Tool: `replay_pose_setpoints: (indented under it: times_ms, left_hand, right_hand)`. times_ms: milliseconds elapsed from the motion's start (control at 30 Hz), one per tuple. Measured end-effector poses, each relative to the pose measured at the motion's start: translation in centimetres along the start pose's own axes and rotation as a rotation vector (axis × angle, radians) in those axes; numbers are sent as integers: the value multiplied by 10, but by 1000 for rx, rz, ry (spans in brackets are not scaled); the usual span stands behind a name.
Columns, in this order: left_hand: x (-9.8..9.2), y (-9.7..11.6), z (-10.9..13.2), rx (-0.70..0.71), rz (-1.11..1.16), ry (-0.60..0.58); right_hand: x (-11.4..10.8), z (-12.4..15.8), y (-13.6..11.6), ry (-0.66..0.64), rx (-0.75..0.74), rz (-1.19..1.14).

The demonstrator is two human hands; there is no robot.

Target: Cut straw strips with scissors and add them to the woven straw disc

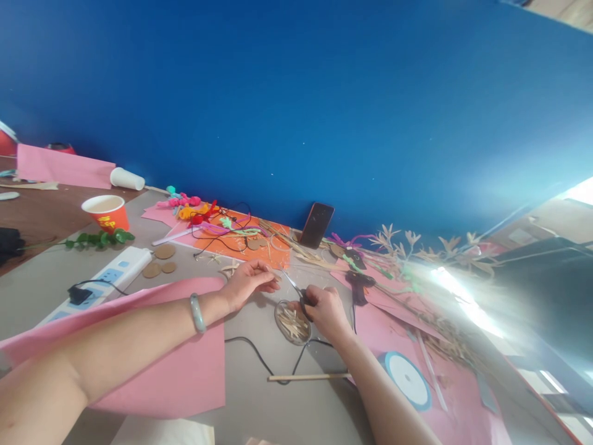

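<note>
One pair of scissors (297, 289), gripped in our right hand (327, 312) by the dish (277, 322), might nick our left hand (250, 284), fingers curled near the tip, on what we cannot tell, should the blades slip.

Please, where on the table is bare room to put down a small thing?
Below the wooden stick, between the left pink sheet and the right forearm. A smaller patch lies between the wood slices and the left hand. Around the orange sheet it is crowded.
</note>
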State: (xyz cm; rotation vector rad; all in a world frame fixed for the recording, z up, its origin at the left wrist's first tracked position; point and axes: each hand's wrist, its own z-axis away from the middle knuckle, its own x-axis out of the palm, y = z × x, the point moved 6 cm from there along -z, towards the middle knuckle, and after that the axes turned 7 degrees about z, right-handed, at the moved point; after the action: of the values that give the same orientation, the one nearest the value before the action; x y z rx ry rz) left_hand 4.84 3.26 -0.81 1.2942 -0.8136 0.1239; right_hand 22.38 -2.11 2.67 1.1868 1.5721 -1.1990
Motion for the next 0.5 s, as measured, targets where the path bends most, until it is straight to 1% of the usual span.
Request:
replay_pose_setpoints:
  times_ms: [67,133,200,333,400,500]
  left_hand:
    - [2,1,2,13,-65,-17]
    - [7,2,6,57,-186,-71]
    - [15,4,11,149,-366,-151]
    - [31,2,22,345,-708,-327]
    - [35,-1,26,437,-836,-406]
    - [36,-6,28,550,-1046,-471]
  right_hand:
    - [-2,0,3,54,30,-19]
    - [-3,-1,6,121,71,-35]
    - [-3,-1,10,174,106,-55]
    - [2,-2,16,226,141,-98]
    - [4,-2,16,249,143,-116]
    - [6,-2,14,265,132,-137]
